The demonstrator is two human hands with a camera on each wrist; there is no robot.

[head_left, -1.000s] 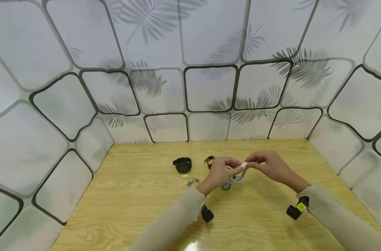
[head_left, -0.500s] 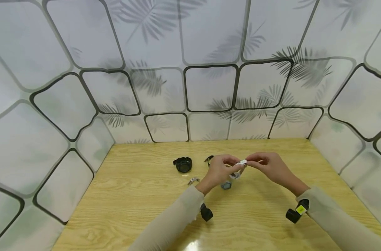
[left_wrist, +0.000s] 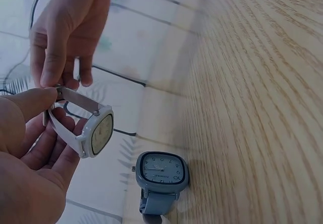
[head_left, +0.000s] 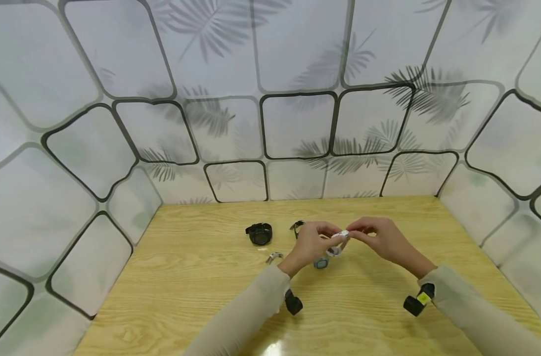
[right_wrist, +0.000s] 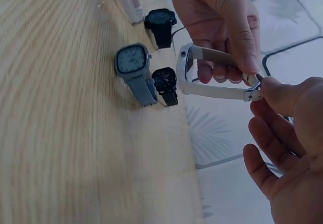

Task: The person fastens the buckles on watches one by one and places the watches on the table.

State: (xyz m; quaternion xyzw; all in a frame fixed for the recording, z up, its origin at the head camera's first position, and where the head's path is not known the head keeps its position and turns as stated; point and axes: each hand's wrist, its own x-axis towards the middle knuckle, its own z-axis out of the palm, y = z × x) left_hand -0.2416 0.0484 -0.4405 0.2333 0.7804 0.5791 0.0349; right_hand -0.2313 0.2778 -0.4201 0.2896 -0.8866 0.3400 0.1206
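Observation:
A white wristwatch (left_wrist: 97,133) with a squarish case hangs above the table, its strap looped round to the buckle. My left hand (head_left: 312,244) pinches the strap near the buckle between thumb and fingers. From the other side my right hand (head_left: 379,238) pinches the same end; in the right wrist view its thumb and forefinger meet at the metal buckle (right_wrist: 255,90). The white watch's case dangles below the fingers. Under the hands, a blue-grey square watch (left_wrist: 161,172) lies on the table.
On the wooden table (head_left: 186,277) lie a large black watch (head_left: 259,234), a smaller black watch (right_wrist: 165,80) partly behind my left hand in the head view, and a pale-strapped watch (right_wrist: 128,1) by my left wrist. Patterned cloth walls (head_left: 297,123) enclose the back and sides.
Both hands stay together at the strap end with small finger movements. The buckle end tilts, and the hanging watch case shifts slightly left under the fingers.

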